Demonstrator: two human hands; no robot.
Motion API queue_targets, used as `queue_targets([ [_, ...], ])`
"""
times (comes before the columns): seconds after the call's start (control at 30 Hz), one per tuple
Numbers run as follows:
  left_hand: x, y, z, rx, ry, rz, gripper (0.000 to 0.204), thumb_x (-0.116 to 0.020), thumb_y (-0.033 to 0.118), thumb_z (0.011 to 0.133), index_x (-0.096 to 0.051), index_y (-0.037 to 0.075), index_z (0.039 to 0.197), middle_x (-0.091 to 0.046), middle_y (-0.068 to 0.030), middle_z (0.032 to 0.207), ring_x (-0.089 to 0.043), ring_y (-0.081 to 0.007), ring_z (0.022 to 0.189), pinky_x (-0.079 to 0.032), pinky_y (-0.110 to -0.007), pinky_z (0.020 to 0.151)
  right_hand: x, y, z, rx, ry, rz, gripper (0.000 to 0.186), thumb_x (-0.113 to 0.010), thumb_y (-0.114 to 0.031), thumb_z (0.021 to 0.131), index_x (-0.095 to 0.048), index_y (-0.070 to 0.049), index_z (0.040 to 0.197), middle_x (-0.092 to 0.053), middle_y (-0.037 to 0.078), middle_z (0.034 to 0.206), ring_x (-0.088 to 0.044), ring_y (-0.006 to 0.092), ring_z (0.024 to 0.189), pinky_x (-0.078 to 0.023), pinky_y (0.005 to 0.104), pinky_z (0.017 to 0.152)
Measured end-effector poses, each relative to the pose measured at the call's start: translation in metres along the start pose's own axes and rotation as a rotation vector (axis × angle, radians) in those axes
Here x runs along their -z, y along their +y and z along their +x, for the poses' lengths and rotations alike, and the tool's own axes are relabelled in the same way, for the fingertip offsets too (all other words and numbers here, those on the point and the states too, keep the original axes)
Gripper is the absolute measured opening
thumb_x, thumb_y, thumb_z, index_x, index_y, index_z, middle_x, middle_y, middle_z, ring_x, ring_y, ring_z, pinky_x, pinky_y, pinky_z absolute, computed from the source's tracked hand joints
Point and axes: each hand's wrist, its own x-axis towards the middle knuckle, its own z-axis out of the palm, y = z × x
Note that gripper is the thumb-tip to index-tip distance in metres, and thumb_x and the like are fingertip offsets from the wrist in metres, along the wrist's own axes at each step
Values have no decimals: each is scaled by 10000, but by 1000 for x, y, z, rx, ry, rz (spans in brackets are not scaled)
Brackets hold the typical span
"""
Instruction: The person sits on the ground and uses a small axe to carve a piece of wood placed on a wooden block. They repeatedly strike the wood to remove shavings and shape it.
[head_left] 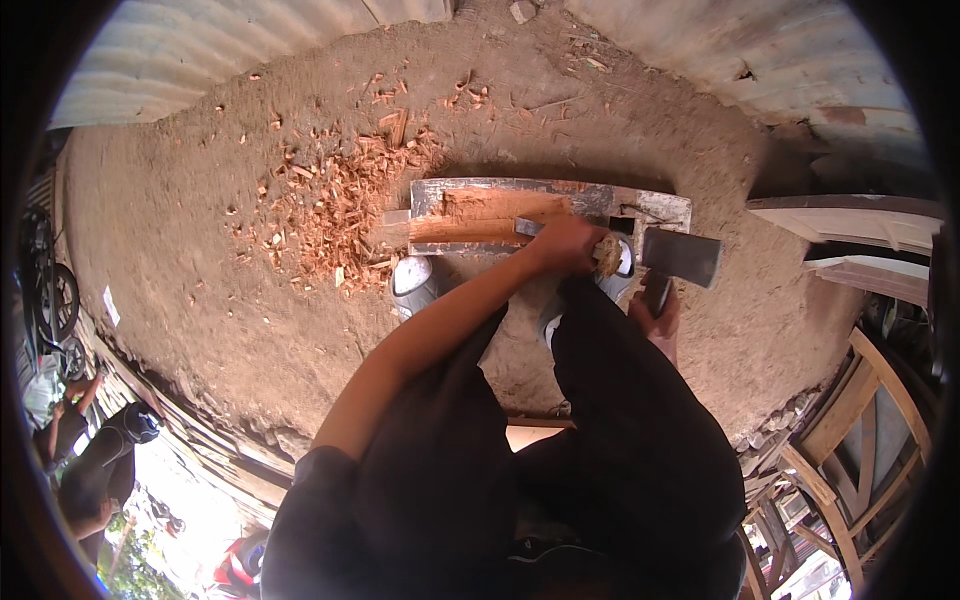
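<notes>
In front of my feet lies a weathered wooden beam with peeling paint and a long, fresh orange-brown recess cut into it. My left hand is wrapped round the handle of a chisel. Its flat metal blade points left over the recess; whether the edge touches the wood I cannot tell. The handle's frayed butt end shows on the right of the fist. Right of the beam's near side, my right hand grips a hammer by its dark handle. The broad, dark, block-like head is raised near the chisel's butt, apart from it.
Wood chips are heaped on the dirt floor left of the beam. My shoes are close to its near edge. Corrugated sheets border the far side. Wooden frames stand at right. A motorcycle and other people are at left.
</notes>
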Motion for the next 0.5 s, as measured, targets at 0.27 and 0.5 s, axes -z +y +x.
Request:
queue_targets([
  [0.27, -2, -4, 0, 6, 78, -4, 395, -756, 204, 658, -735, 106, 1040, -724, -190, 815, -712, -407, 778, -570, -515, 722, 6, -23, 3, 52, -182, -271, 543, -650, -62, 918, -499, -10, 1437, -648, 142, 1180, -640, 221, 1006, -513, 339, 863],
  [0.5, -8, -10, 1, -24, 227, -63, 436, -766, 215, 652, -730, 101, 1071, -711, -193, 770, -707, -403, 740, -564, -513, 696, 9, -6, 13, 173, -199, -260, 536, -666, -49, 904, -505, 0, 1413, -645, 153, 1155, -634, 209, 1002, -506, 338, 886],
])
